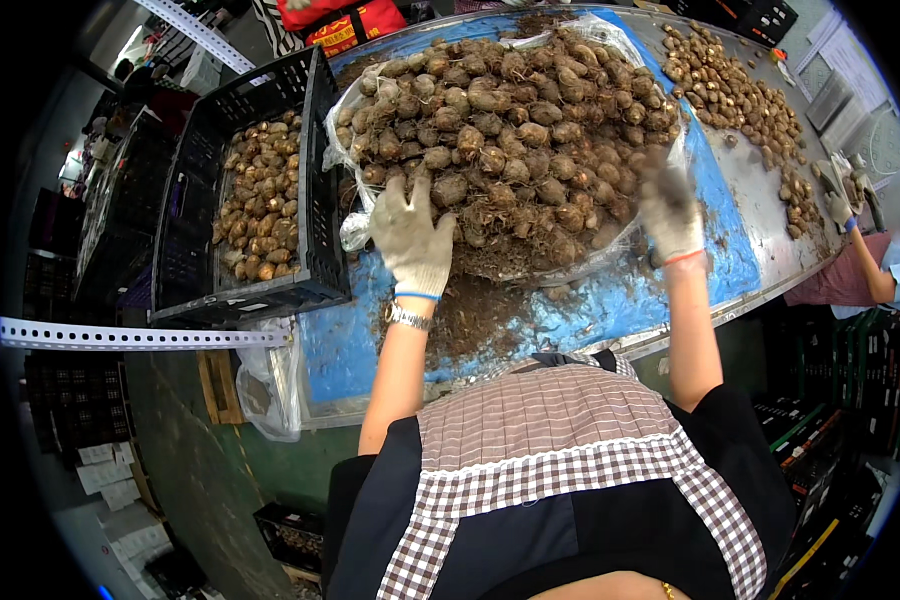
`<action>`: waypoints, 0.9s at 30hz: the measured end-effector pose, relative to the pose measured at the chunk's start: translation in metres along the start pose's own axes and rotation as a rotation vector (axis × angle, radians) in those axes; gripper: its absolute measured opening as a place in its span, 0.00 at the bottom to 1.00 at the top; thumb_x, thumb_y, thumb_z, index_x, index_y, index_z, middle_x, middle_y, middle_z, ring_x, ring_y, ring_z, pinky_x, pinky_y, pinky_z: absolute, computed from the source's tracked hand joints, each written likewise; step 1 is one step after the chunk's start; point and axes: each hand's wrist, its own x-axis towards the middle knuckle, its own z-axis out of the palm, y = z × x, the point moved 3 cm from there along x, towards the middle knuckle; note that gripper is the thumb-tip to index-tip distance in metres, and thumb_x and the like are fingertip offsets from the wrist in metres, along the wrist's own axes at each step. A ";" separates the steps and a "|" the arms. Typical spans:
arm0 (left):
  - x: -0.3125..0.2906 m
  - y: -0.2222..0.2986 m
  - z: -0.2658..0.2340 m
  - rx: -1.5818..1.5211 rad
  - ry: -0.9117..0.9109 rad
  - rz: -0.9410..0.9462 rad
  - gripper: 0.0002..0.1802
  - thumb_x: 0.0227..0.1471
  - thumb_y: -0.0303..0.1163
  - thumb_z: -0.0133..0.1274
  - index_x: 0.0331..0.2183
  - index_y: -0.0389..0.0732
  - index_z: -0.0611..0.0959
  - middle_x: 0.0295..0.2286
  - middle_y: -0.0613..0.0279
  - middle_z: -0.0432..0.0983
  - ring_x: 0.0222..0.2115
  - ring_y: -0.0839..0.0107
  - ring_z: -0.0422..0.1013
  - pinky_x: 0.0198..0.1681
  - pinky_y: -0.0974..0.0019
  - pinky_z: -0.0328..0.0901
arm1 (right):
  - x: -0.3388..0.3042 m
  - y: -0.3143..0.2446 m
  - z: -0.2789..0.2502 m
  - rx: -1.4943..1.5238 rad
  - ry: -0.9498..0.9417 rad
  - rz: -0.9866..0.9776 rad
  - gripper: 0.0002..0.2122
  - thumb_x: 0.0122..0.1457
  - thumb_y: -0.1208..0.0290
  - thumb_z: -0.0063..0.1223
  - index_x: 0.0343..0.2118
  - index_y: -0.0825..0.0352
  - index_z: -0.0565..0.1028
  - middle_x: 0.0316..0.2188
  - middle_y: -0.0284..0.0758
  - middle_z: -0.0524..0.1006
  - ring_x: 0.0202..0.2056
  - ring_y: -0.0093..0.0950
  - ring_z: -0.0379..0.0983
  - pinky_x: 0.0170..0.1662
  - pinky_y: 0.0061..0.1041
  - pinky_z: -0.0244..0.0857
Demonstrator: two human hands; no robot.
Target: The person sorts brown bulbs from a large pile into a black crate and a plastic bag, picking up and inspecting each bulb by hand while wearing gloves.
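Observation:
A big heap of hairy brown taro roots (515, 130) lies on a clear plastic sheet (342, 130) on the worktable. My left hand (410, 240), in a pale knit glove with a blue cuff edge, rests at the heap's near left side. Its fingers are spread and nothing shows in its grasp. At the heap's right edge is my right hand (673, 215), gloved with an orange cuff edge. Motion smears its fingers, and a dark blur at their tips hides whether they hold a taro.
Left of the heap, a black plastic crate (315, 190) holds smoother taro. Loose soil (480, 320) covers part of the blue sheet (590, 335). More taro (735, 95) lie on the metal tabletop at right, where another person's gloved hand (838, 208) works. A perforated metal bar (140, 338) juts in at left.

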 end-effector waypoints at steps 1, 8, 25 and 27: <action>0.003 -0.004 0.006 0.030 0.019 0.050 0.33 0.40 0.48 0.62 0.49 0.49 0.78 0.53 0.53 0.64 0.53 0.55 0.61 0.56 0.50 0.56 | 0.001 0.018 0.001 -0.176 0.065 -0.022 0.13 0.59 0.69 0.54 0.43 0.73 0.75 0.35 0.46 0.80 0.31 0.32 0.80 0.26 0.19 0.76; 0.013 -0.020 0.008 -0.018 -0.194 0.100 0.30 0.37 0.43 0.61 0.47 0.52 0.80 0.46 0.52 0.75 0.49 0.54 0.68 0.54 0.52 0.59 | -0.026 0.062 0.019 -0.742 0.122 0.057 0.21 0.63 0.65 0.50 0.53 0.76 0.66 0.32 0.40 0.79 0.27 0.24 0.77 0.27 0.18 0.70; 0.004 0.040 -0.073 -0.641 0.089 0.181 0.25 0.42 0.25 0.61 0.46 0.41 0.79 0.41 0.51 0.74 0.42 0.55 0.71 0.47 0.58 0.67 | -0.015 0.151 0.123 -1.448 -0.315 -0.131 0.19 0.60 0.66 0.52 0.50 0.72 0.69 0.33 0.43 0.79 0.38 0.33 0.77 0.41 0.27 0.69; 0.001 0.034 -0.071 -0.724 0.021 0.222 0.30 0.40 0.30 0.58 0.50 0.41 0.76 0.42 0.51 0.74 0.43 0.52 0.70 0.44 0.55 0.66 | -0.016 0.149 0.124 -1.595 -0.383 -0.260 0.15 0.61 0.65 0.50 0.47 0.69 0.73 0.32 0.47 0.78 0.38 0.45 0.76 0.39 0.32 0.70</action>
